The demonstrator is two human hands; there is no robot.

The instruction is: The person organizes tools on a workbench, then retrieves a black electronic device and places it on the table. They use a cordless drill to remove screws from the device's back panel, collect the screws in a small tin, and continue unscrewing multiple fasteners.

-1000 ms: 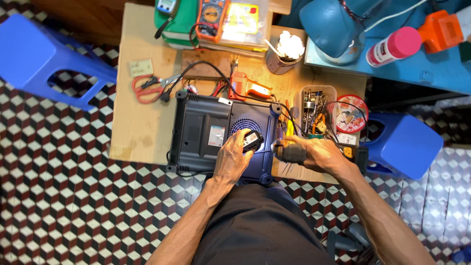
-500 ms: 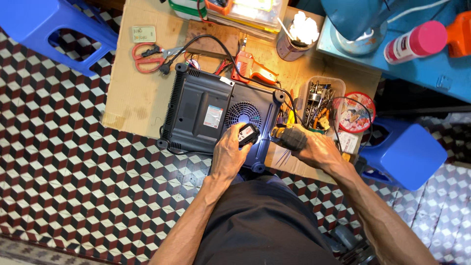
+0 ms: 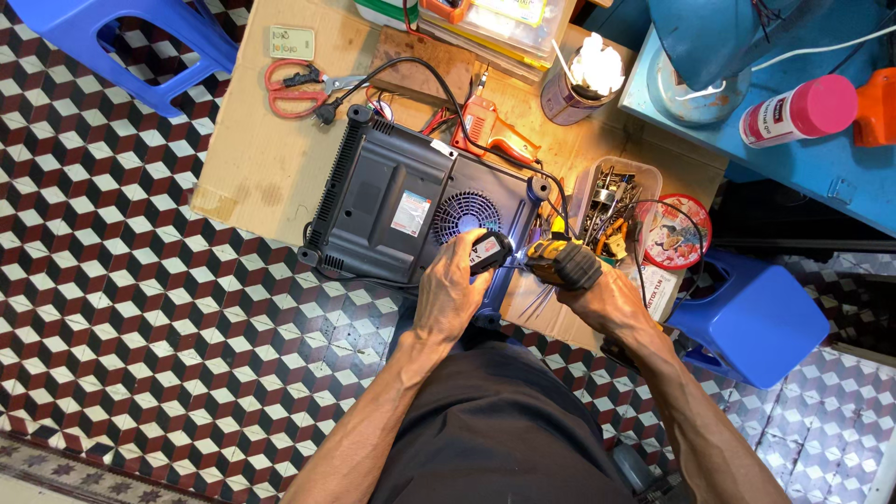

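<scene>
A dark induction cooker (image 3: 392, 201) lies upside down on a sheet of cardboard (image 3: 247, 159), its round fan grille near its right end. My left hand (image 3: 450, 297) rests on the cooker's near right corner and holds a small black flashlight (image 3: 489, 250) that lights the grille. My right hand (image 3: 597, 297) grips a black and yellow cordless screwdriver (image 3: 558, 263), its tip pointed left at the cooker's right edge beside the flashlight.
Red scissors (image 3: 291, 77), a red soldering gun (image 3: 490, 131), a black power cord and plug, a clear box of tools (image 3: 611, 196), a round red tin (image 3: 674, 231) and a cup lie about. Blue stools (image 3: 751, 322) stand right and upper left. A blue table holds a pink-capped can (image 3: 798, 110).
The view has shifted, so the cooker sits higher and more tilted in frame. Both hands stay at the cooker's right corner with flashlight and screwdriver.
</scene>
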